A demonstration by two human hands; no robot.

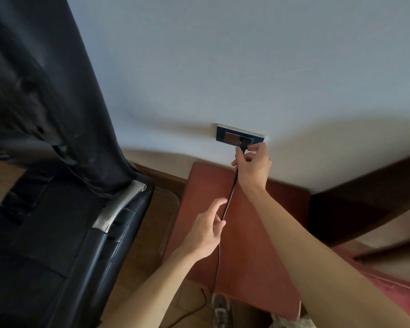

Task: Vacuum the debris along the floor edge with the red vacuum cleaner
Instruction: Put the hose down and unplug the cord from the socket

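You hold the plug (243, 147) at the wall socket (224, 136).
Your right grip (253, 166) pinches the plug, touching the socket above the worktop's (199, 185) far edge; your left grip (206, 230) is clamped on the cord (230, 197) lower down; the cord runs on toward the near edge.

Black sofa (57, 233) beside red-brown table (204, 181)

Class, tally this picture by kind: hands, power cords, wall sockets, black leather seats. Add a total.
hands: 2 (left hand, right hand)
power cord: 1
wall socket: 1
black leather seat: 1
total: 5
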